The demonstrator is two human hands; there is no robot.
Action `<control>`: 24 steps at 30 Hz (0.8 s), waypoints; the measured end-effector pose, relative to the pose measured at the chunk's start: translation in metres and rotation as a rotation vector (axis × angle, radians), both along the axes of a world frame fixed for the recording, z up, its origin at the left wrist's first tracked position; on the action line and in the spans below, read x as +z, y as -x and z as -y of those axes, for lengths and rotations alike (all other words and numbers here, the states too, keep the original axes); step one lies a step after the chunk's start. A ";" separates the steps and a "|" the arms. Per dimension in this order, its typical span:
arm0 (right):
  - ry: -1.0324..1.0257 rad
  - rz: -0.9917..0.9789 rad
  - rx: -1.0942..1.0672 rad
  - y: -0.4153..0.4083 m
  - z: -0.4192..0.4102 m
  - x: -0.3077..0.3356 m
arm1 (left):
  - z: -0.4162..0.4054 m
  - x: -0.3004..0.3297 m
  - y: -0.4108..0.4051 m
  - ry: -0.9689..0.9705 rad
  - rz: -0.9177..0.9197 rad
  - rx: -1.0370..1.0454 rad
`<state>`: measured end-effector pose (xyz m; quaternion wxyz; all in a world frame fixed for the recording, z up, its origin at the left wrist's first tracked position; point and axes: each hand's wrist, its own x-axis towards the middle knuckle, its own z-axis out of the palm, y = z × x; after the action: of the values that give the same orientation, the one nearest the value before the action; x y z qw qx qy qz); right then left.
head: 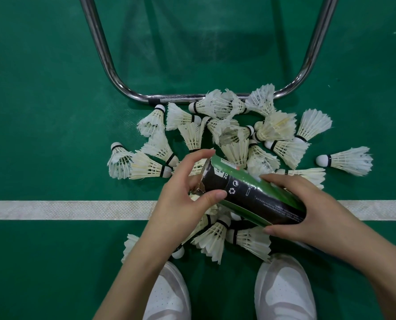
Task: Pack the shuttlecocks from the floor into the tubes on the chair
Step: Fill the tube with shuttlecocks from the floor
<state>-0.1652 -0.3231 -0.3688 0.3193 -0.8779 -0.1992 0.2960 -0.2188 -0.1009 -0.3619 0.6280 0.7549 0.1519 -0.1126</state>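
From the head camera I see my right hand wrapped around a black-and-green tube, gripping it tilted above the heap. My left hand curls its fingers around the tube's open mouth. White shuttlecocks lie scattered on the green floor, just beside the chair's chrome frame.

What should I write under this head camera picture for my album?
Right hand holds a black and green tube while the left hand works at its open end, above shuttlecocks scattered on the green floor.
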 end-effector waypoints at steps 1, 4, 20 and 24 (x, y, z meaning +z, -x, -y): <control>0.004 -0.001 0.003 0.000 0.000 0.000 | 0.000 0.000 0.001 0.011 0.002 -0.010; 0.012 -0.002 0.005 0.000 0.000 0.000 | -0.001 -0.001 0.002 0.020 0.003 -0.034; 0.025 0.014 0.033 0.003 -0.003 -0.003 | -0.002 -0.005 0.000 -0.021 0.019 -0.035; 0.045 0.021 0.048 0.001 -0.004 -0.004 | -0.002 -0.007 0.000 0.004 0.025 -0.051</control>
<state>-0.1664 -0.3194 -0.3731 0.2902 -0.8830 -0.2167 0.2986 -0.2192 -0.0992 -0.3685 0.6284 0.7585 0.1245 -0.1196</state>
